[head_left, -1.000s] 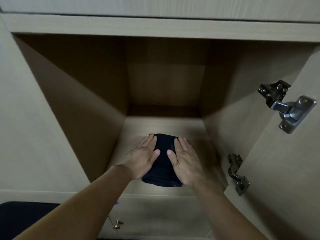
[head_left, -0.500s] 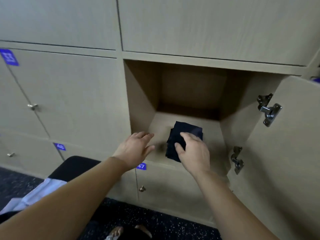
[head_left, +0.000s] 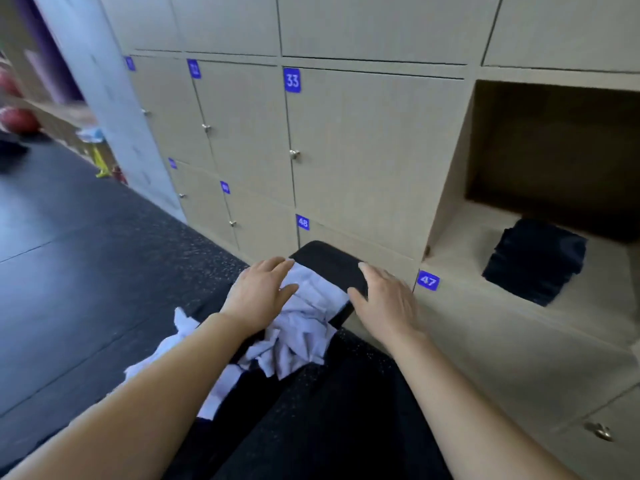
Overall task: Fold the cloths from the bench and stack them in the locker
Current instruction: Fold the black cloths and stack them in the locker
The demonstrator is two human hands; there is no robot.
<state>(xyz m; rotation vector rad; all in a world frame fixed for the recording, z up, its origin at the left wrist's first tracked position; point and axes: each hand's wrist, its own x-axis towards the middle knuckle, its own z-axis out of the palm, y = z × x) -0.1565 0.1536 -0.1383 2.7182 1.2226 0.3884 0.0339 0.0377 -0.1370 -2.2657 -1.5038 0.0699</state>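
L hand (head_left: 261, 294) & R hand (head_left: 384, 299) left locker (head_left: 457, 233), now slack-fingered over white cloth (head_left: 304, 327) on bench (head_left: 329, 261), maybe touching; grab corners, spread flat.

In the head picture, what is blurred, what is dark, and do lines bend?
Head view: the left edge around the red ball is blurred; locker lines bend from the wide lens; the open locker is dim at the back, so the folded dark cloth shows little detail; label 33 reads clearly.
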